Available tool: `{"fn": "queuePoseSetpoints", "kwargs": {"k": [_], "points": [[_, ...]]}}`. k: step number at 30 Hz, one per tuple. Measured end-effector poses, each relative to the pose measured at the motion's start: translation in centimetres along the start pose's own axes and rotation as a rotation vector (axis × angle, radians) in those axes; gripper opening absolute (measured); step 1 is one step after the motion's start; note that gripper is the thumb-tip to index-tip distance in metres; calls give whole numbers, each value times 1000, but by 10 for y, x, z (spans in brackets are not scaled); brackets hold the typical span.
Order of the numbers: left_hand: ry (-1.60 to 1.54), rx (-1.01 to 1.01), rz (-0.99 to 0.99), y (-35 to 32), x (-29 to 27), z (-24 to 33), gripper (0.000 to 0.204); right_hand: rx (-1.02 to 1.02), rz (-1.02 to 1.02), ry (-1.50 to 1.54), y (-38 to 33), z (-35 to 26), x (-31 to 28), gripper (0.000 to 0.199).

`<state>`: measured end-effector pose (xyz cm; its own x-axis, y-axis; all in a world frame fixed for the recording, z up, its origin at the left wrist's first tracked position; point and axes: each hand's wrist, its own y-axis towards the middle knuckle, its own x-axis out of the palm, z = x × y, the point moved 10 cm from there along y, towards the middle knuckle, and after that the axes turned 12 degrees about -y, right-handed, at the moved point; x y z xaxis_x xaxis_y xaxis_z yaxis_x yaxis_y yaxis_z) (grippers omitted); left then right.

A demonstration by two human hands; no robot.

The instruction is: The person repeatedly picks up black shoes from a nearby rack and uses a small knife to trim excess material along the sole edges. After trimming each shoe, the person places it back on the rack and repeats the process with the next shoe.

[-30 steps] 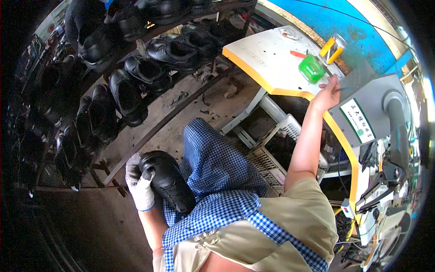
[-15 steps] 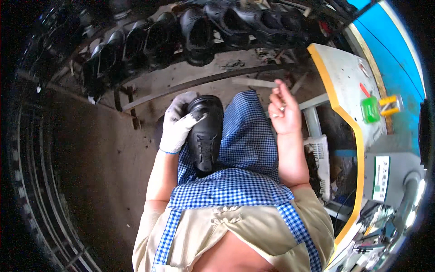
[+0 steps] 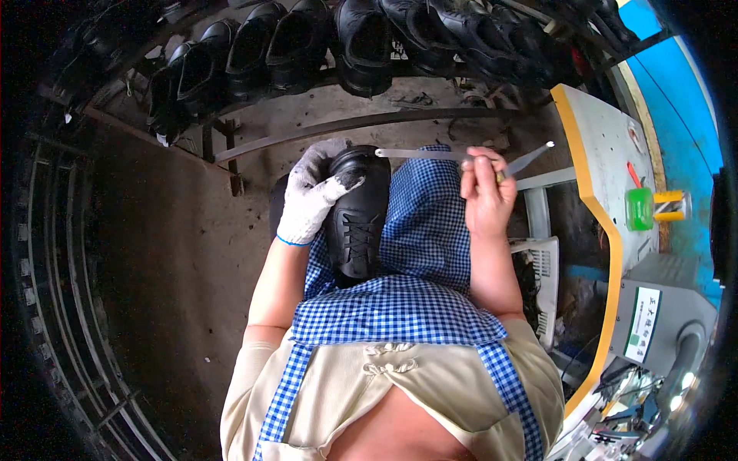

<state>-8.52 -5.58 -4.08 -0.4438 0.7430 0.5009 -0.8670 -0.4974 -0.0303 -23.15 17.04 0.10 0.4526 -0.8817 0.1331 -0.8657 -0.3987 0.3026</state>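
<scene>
A black lace-up shoe [image 3: 358,219] lies on my lap, toe pointing away, over a blue checked apron [image 3: 419,230]. My left hand [image 3: 311,192], in a white work glove, grips the shoe at its toe and left side. My right hand [image 3: 486,188] is bare and pinches a thin brush [image 3: 526,157] with a white tip that points up and right, above my right knee. The brush tip hangs in the air, apart from the shoe.
A rack with several black shoes [image 3: 307,46] runs across the top. To the right stands a grey table with a yellow edge [image 3: 596,200], bearing a green container [image 3: 639,209]. A white crate [image 3: 542,269] sits under it. Bare dark floor lies at left.
My right hand came back from the green container on the table to above my lap, now holding the brush. My head turned, so the shoe sits centred; the left hand still holds it.
</scene>
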Motion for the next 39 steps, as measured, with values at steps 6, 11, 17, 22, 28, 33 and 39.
{"fn": "queuePoseSetpoints", "kwargs": {"k": [6, 11, 17, 22, 28, 33, 39], "points": [[-63, 0, -22, 3, -2, -2, 49, -233, 544, -250, -15, -97, -114, 25], [35, 5, 51, 0, -6, -9, 55, -700, 1072, -808, -70, -225, -206, 23], [39, 71, 11, 8, -8, -12, 48, -681, 1347, -1044, -73, -245, -297, 21], [12, 86, -6, 9, -3, -10, 49, -511, 1333, -1267, -60, -228, -352, 26], [64, 108, 93, -5, -9, 9, 47, -589, 1003, -869, -34, -173, -256, 41], [96, 145, -24, -9, 1, 28, 59, -149, -55, -485, 8, -66, -38, 36], [1, 111, -44, -23, 6, 33, 60, -505, -637, -798, -13, -72, 109, 32]]}}
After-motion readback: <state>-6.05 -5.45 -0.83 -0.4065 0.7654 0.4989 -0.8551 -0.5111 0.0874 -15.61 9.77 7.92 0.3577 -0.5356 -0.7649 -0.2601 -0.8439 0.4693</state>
